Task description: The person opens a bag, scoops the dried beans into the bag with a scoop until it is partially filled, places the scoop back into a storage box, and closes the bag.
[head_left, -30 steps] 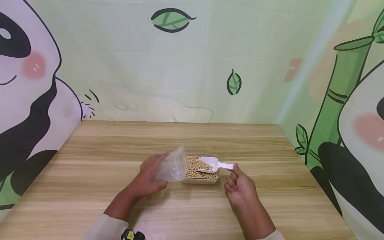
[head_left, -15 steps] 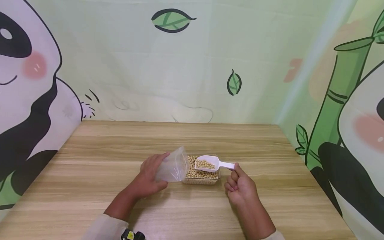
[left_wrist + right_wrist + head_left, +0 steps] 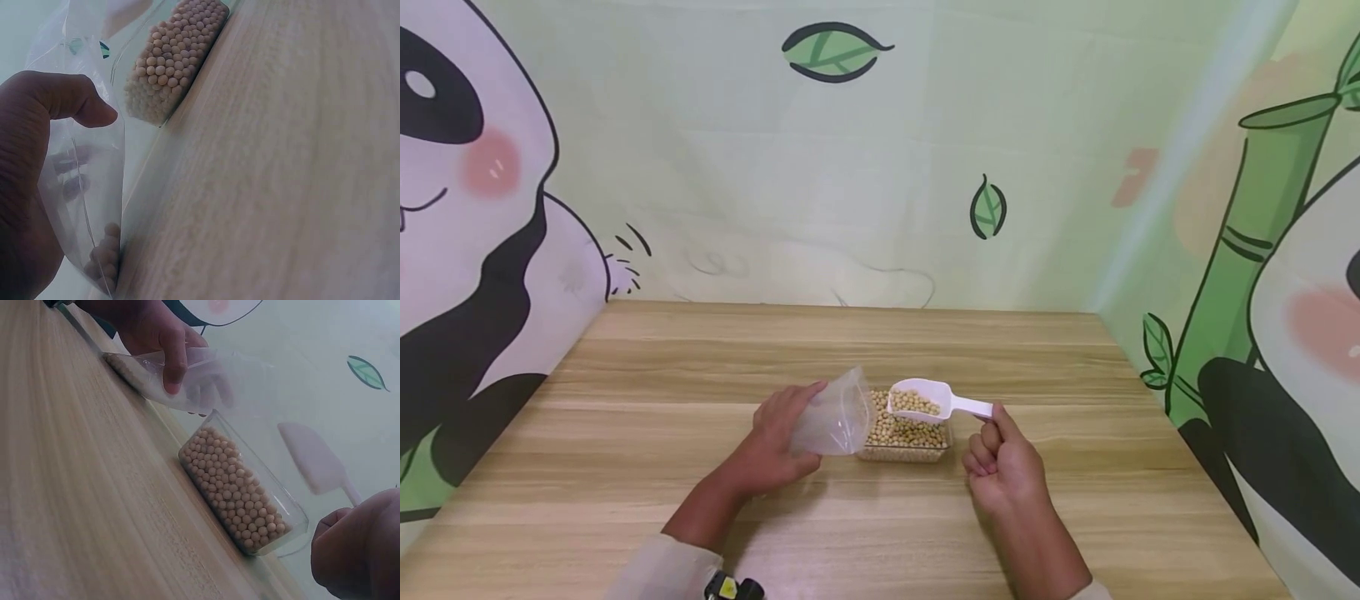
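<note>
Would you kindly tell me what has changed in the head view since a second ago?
The scoop, earlier dipped and tilted in the beans of the box, has turned more level and risen, and now hangs above them with a load of beans. Nothing was newly gripped or released: the right hand still holds the handle, the left hand the bag beside the box.

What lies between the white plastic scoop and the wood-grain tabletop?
In the right wrist view, a clear rectangular box of round tan beans stands between them, and a bare gap separates it from the scoop.
</note>
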The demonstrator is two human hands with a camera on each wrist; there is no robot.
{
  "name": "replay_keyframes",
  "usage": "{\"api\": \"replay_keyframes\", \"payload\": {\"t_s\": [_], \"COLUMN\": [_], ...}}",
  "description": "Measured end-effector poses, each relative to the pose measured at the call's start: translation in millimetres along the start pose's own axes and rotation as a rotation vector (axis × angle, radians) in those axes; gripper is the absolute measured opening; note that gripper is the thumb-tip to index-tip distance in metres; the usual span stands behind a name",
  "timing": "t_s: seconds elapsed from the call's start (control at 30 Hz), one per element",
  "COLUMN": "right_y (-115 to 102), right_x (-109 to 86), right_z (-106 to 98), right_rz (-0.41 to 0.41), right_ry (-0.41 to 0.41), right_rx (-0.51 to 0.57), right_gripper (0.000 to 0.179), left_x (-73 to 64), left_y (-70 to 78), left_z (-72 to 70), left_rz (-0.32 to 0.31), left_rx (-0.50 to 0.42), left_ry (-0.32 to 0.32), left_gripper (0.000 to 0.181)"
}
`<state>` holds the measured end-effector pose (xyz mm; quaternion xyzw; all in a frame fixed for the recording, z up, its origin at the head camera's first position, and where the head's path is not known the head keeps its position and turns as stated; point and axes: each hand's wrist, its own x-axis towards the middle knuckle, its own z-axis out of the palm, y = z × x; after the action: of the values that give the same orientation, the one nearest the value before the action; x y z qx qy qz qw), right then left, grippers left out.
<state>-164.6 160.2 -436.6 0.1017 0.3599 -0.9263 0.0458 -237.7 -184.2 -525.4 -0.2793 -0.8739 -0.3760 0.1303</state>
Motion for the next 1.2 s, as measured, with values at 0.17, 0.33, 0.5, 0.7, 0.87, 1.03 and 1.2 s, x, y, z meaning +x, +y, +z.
{"api": "replay_keyframes", "payload": {"t_s": [0.17, 0.33, 0.5, 0.7, 0.87, 1.03, 1.2], "right_y": [0, 2, 6, 13, 18, 23, 28], "right_x": [-2.8, -4.6, -6.0, -8.5, -10.9, -12.9, -15.2], "right_z": [3, 6, 10, 16, 18, 18, 20], "right_rz": [-0.035, -0.055, -0.067, -0.117, -0.179, -0.245, -0.300], "right_ry": [-0.048, -0.101, -0.125, -0.121, -0.153, -0.170, -0.147], "right_rx": [0.000, -0.034, -0.067, -0.139, -0.229, -0.327, -0.421], "right_gripper": [0.050, 0.051, 0.050, 0.048, 0.051, 0.054, 0.054], "left_x": [-0.3, -1.1, -1.6, -1.2, -1.4, -0.7, -0.8], "left_y": [-1.3, 2.2, 2.6, 1.1, 14.3, 21.3, 4.6], "left_z": [1.2, 0.3, 0.0, 0.1, -4.6, -7.6, -0.4], "left_rz": [0.027, 0.059, 0.066, -0.003, 0.057, 0.058, 0.024], "left_rx": [0.004, 0.009, 0.021, -0.005, 0.001, -0.013, -0.005], "left_ry": [0.012, 0.027, 0.026, -0.016, 0.019, 0.027, -0.003], "left_gripper": [0.103, 0.101, 0.103, 0.105, 0.100, 0.099, 0.102]}}
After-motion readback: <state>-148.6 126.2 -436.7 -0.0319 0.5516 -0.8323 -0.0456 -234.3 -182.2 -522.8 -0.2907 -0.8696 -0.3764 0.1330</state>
